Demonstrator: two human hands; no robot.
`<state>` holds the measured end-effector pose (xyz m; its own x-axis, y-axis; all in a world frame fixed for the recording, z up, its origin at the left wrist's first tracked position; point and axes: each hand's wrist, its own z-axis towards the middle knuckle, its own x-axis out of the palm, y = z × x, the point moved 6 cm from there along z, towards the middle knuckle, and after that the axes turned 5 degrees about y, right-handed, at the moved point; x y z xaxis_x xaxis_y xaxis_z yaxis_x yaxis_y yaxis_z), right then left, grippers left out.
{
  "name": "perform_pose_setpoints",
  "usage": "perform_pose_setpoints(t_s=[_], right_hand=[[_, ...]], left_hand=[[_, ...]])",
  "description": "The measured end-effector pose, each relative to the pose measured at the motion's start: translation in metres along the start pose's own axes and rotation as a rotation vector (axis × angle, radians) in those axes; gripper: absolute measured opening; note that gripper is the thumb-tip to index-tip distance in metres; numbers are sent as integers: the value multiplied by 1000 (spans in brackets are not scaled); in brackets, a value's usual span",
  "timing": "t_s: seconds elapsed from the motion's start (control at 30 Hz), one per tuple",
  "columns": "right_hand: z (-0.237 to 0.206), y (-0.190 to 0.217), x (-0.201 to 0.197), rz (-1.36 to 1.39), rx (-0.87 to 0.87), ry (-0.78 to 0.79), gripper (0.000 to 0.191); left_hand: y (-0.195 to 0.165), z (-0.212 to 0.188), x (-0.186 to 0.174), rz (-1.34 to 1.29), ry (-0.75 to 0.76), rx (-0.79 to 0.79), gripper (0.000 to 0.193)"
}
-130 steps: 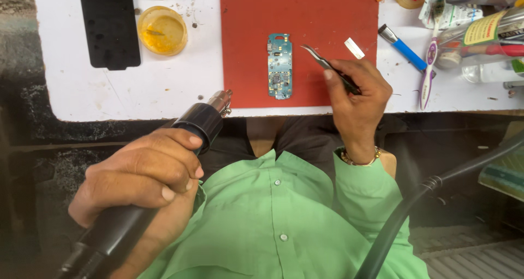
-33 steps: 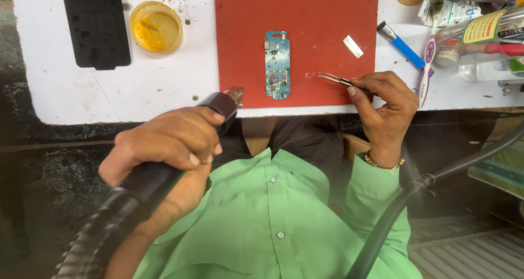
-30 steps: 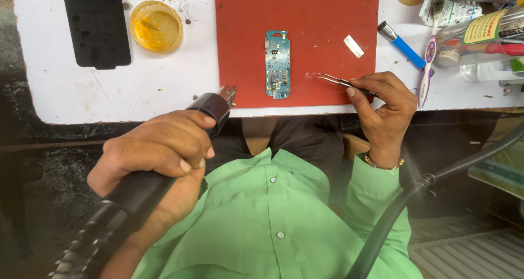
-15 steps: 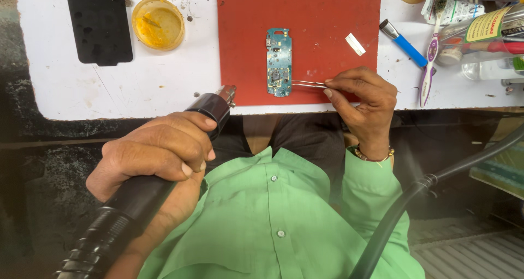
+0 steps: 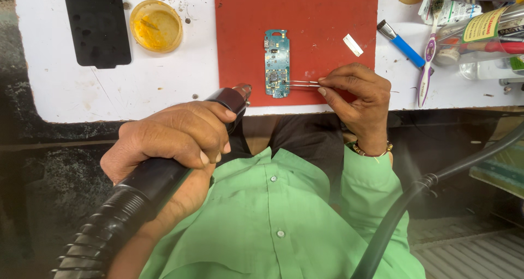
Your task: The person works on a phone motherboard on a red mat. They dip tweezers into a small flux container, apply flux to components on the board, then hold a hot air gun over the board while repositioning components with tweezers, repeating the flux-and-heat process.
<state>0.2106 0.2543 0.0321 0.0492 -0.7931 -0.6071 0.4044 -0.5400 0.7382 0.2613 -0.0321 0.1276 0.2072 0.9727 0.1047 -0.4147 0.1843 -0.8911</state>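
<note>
A pair of tweezers [image 5: 303,83] is pinched in the right hand [image 5: 357,96], tips touching the lower end of the circuit board [image 5: 277,63] on the red mat [image 5: 322,22] — steadying it, apparently — while the left hand [image 5: 174,140] is wrapped around a hot-air tool [image 5: 180,159], its nozzle held near the board over the tabletop [image 5: 82,93] edge.

Plain red mat [image 5: 305,17] laid across the white tabletop [image 5: 82,93]. On the mat, a teal-green circuit board [image 5: 277,63] dotted with silvery and dark specks; silver tweezers [image 5: 303,84] reaching it from the right. Small white strip [image 5: 352,45] near the mat's right edge. Left of the mat, a translucent amber-yellow round dish [image 5: 155,26], then a matte black slab [image 5: 96,24]. Right of the mat, a blue-handled brush [image 5: 402,43] and a white-and-magenta toothbrush [image 5: 427,55]. Below the mat, a black ribbed nozzle tool [image 5: 147,186] and a bright green shirt [image 5: 284,219] with pale buttons.
</note>
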Motion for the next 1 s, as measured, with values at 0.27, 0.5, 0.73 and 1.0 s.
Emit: perform_pose_setpoints(t_s=[0.27, 0.5, 0.73, 1.0], right_hand=[[1, 0, 1, 7, 6, 5, 18], [1, 0, 2, -2, 17, 7, 17], [2, -1, 2, -17, 22, 14, 18], [2, -1, 3, -11, 30, 26, 17]], left_hand=[[2, 0, 0, -38, -10, 20, 19], [4, -2, -1, -107, -21, -5, 27], [2, -1, -1, -165, -9, 21, 39], [4, -1, -1, -22, -18, -29, 27]])
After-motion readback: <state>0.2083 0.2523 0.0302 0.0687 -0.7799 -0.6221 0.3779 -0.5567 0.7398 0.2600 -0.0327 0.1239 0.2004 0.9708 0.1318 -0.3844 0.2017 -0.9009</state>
